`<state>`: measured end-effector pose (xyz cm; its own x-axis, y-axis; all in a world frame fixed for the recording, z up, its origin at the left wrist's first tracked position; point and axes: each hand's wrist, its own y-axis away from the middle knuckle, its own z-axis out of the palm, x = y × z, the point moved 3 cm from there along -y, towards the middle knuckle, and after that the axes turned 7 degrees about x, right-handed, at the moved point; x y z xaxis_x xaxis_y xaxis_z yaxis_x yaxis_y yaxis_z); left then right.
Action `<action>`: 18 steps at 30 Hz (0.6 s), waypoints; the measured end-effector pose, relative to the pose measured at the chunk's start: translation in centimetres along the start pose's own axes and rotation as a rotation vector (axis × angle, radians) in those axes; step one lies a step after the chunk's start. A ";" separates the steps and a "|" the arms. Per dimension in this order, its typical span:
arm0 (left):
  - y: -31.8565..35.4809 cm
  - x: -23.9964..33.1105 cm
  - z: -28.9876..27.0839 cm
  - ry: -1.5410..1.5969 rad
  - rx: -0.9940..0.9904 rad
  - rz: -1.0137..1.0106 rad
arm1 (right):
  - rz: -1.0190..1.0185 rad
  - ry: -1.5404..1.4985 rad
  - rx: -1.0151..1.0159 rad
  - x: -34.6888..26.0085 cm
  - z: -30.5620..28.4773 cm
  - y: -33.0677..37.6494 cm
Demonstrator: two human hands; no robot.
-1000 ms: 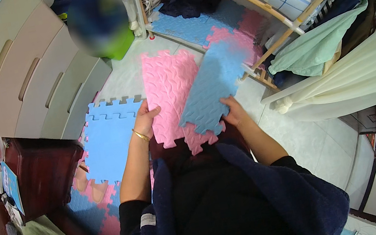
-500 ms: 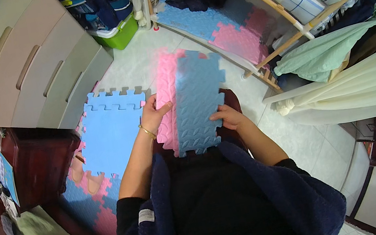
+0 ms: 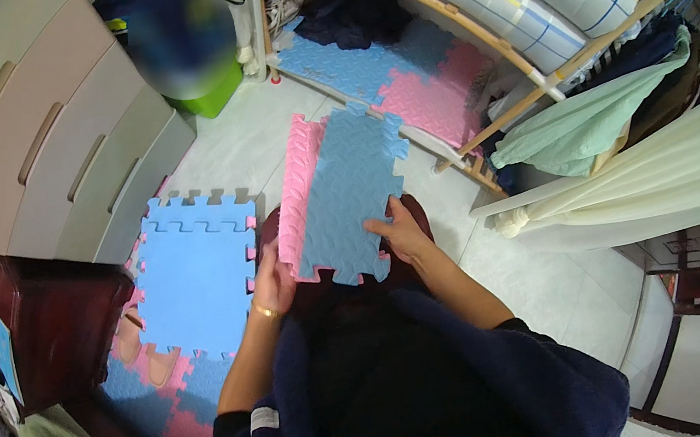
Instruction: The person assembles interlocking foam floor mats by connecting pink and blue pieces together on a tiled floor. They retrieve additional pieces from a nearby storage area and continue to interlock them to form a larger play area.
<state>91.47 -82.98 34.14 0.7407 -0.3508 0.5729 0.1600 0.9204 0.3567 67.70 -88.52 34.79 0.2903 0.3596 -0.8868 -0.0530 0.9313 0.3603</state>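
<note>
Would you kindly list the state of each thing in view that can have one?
Blue foam mat: lifted, stacked on the pink one.
Pink foam mat: held underneath, edge showing.
Left hand: grip on the pink mat's near edge.
Right hand: grip on the blue mat's near corner.
Floor mats: flat, interlocked.
Drawers: closed.

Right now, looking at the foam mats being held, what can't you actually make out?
1. Head view: most of the pink foam mat is covered by the blue foam mat stacked on it.
2. The left hand fingers go behind the mats, so its grip is hidden.
3. The right hand palm is hidden against the blue mat's edge.
4. A blurred patch hides what sits over the green bin.
5. The floor mats run under the person's sleeve at the lower left.
</note>
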 end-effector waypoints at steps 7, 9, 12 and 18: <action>-0.2 0.4 4.5 -0.040 0.216 0.189 | -0.118 0.055 -0.019 -3.8 5.3 -2.5; -1.0 2.9 6.2 0.048 0.366 0.219 | -0.241 0.453 -0.229 -5.7 5.8 -3.6; -1.7 5.8 4.7 0.155 0.312 0.257 | -0.546 1.024 -0.338 -14.4 4.0 -6.6; -0.8 7.5 6.8 0.271 0.202 0.289 | -1.404 1.509 0.149 -33.1 1.1 -10.5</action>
<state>92.51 -87.53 43.17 0.8850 -0.0013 0.4656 -0.1894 0.9125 0.3626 59.67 -110.26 60.68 -0.7910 -0.6114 0.0213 -0.4595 0.5709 -0.6804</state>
